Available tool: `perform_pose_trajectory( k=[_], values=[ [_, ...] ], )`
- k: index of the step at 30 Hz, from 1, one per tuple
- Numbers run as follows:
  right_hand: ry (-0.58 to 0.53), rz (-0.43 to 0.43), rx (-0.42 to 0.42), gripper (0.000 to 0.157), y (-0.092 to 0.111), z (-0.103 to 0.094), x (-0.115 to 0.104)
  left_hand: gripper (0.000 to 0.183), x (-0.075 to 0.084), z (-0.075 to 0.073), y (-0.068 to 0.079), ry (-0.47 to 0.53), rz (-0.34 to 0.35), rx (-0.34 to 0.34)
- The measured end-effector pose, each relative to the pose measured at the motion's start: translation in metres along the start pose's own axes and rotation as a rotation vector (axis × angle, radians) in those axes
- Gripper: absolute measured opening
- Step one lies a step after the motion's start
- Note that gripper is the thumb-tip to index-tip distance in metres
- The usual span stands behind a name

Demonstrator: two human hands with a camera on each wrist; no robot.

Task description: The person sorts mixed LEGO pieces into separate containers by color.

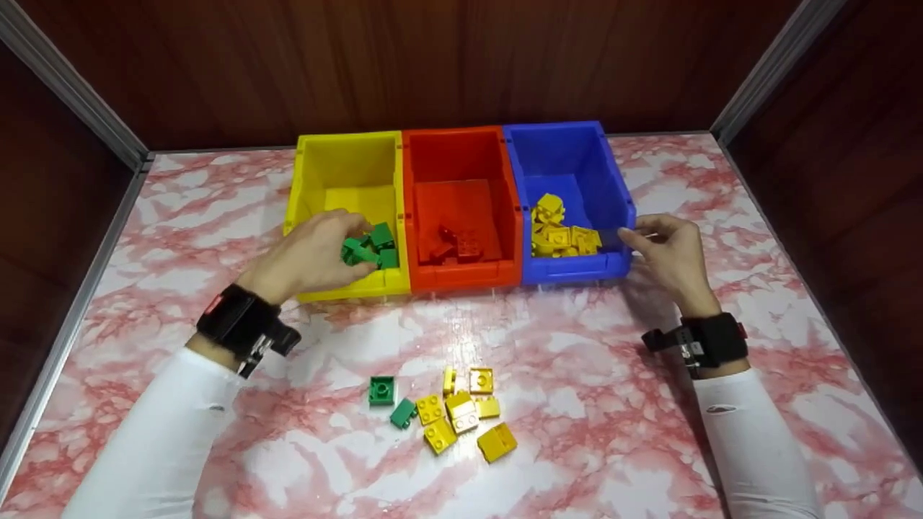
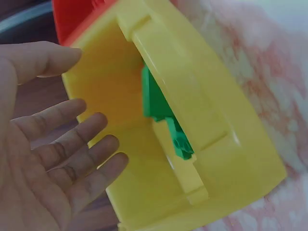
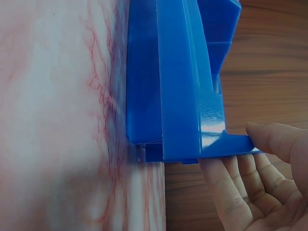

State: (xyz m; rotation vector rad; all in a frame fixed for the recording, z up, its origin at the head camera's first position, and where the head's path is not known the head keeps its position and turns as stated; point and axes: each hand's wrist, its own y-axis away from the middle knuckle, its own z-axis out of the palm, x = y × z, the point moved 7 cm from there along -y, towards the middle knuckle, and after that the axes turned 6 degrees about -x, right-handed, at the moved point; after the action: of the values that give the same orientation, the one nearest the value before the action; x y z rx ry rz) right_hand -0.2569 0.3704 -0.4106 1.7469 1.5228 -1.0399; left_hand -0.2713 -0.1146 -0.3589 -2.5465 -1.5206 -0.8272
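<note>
My left hand (image 1: 317, 249) hovers over the front of the yellow bin (image 1: 348, 158), thumb and fingers apart with nothing between them. Several green bricks (image 1: 382, 236) lie inside that bin at its front; its lip partly hides them in the left wrist view. On the far right, my right hand (image 1: 670, 252) pinches the side rim of the blue bin (image 3: 180, 96), thumb over the top edge and fingers against the outer wall. Yellow bricks (image 1: 566, 238) are heaped at the front of the blue bin.
Between those two stands a red bin (image 1: 461, 155) with a few red bricks (image 1: 465, 244). Nearer me on the marbled table (image 1: 577, 432) lie loose yellow bricks (image 1: 461, 411) and two green bricks (image 1: 381, 390). Dark wooden panels (image 1: 447, 65) enclose the back and sides.
</note>
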Motion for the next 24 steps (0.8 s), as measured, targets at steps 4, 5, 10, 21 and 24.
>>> perform_pose_trajectory(
  k=[4, 5, 10, 21, 24],
  values=[
    [0.005, 0.003, 0.000, 0.034, -0.001, 0.000, 0.001, 0.077, 0.016, 0.011, 0.025, -0.038, 0.052, -0.016],
    [0.006, 0.001, 0.000, 0.034, -0.001, 0.000, 0.001, 0.082, 0.020, 0.015, 0.031, -0.057, 0.065, -0.020],
    [0.012, -0.007, 0.002, 0.033, -0.001, 0.000, 0.001, 0.097, 0.036, 0.037, 0.060, -0.129, 0.123, -0.035],
    [0.004, -0.002, 0.002, 0.033, -0.001, 0.000, 0.001, 0.086, 0.045, 0.094, 0.087, -0.116, 0.165, -0.176],
    [0.007, 0.011, -0.005, 0.033, -0.001, 0.000, 0.002, 0.079, 0.044, 0.109, 0.086, -0.114, 0.181, -0.213]
  ],
)
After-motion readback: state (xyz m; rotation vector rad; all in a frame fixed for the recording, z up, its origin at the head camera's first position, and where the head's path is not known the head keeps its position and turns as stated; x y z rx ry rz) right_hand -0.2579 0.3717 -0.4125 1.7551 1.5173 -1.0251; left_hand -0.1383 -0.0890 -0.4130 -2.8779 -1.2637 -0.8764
